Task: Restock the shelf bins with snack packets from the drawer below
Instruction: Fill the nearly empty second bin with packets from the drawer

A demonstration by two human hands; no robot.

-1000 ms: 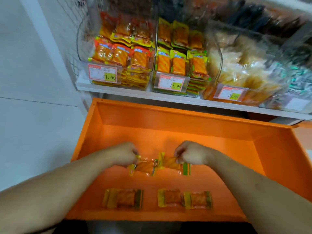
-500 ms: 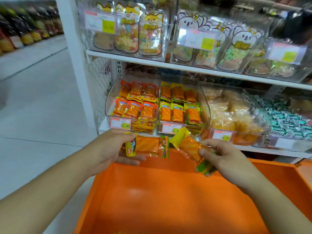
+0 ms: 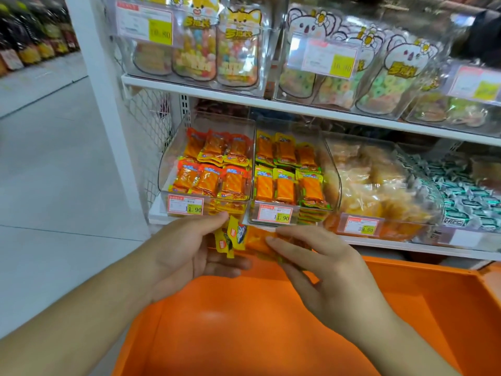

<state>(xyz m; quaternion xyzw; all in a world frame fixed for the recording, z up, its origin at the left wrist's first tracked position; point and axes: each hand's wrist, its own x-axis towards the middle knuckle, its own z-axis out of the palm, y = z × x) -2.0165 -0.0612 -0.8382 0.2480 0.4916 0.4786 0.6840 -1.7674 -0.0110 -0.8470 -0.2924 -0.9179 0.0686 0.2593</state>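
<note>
A small bunch of yellow-and-orange snack packets [image 3: 238, 240] is pressed between my two hands above the open orange drawer [image 3: 271, 335]. My left hand [image 3: 187, 253] cups the bunch from the left and below. My right hand [image 3: 325, 272] closes on it from the right, fingers over the packets. Just above stand two clear shelf bins: the left bin [image 3: 208, 169] holds red-topped orange packets, the middle bin [image 3: 290, 175] holds yellow-green-topped orange packets. The held bunch sits right below the gap between these bins.
A third bin of pale yellow snacks [image 3: 379, 191] and a bin of teal-wrapped sweets [image 3: 466, 196] stand to the right. The upper shelf [image 3: 298, 104] carries bins of bagged gummy candy. A white post [image 3: 103, 104] borders the shelf; grey floor [image 3: 54, 185] lies left.
Both hands have lifted packets from the drawer floor up to the bins. Since half a second ago they have come together, joining the separate packets into one bunch.
</note>
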